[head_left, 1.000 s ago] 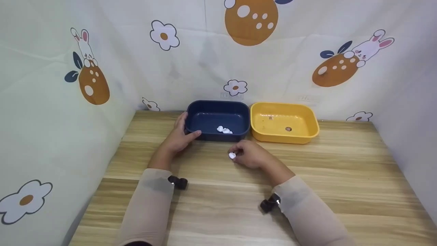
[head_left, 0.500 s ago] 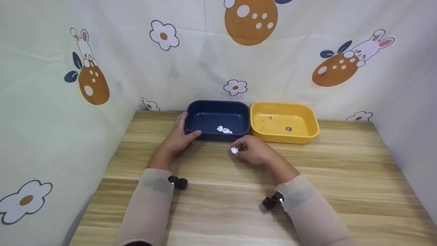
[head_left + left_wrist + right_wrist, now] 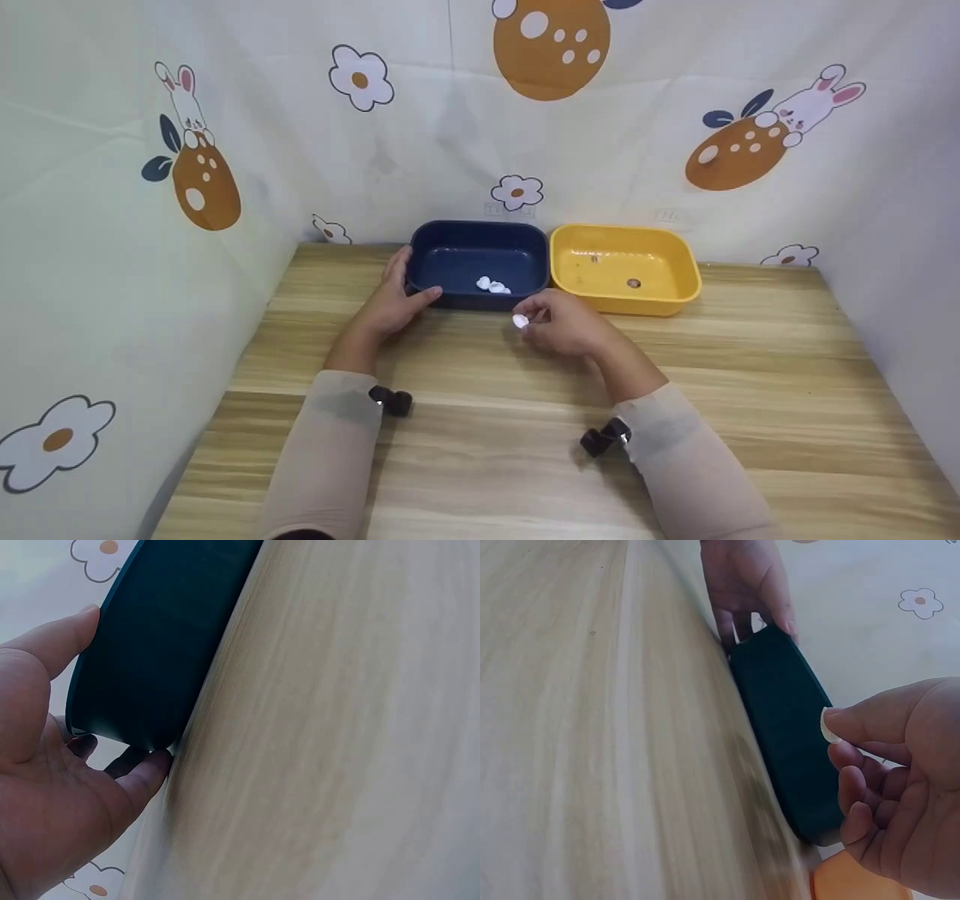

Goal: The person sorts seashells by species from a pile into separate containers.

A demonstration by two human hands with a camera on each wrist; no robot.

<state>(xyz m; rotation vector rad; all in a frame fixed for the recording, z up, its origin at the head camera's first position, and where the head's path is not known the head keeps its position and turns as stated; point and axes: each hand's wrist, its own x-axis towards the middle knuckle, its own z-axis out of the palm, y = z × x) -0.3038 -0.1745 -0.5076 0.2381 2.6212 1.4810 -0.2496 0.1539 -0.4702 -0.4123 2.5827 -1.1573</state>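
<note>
My left hand (image 3: 390,300) holds the left end of a dark blue plastic bin (image 3: 480,301). Its thumb (image 3: 79,630) lies on the near rim, while the fingers bend against the end wall. Inside the bin, toward the near side, lie several small white shell-like pieces (image 3: 495,286). My right hand (image 3: 562,322) pinches another small white shell-like piece (image 3: 520,321) between thumb and fingertips, just in front of the bin's near right corner. In the right wrist view this piece (image 3: 828,726) looks thin and curved; the other fingers curl loosely below it.
Right beside the blue bin stands a yellow bin (image 3: 626,304) with small dark marks or bits on its floor. Both bins sit at the back of a wooden table (image 3: 480,450), close to a patterned cloth wall (image 3: 442,165).
My right hand has moved away from me and slightly right with the white shell-like piece, closer to the bins. The left hand and both bins have stayed in place.
</note>
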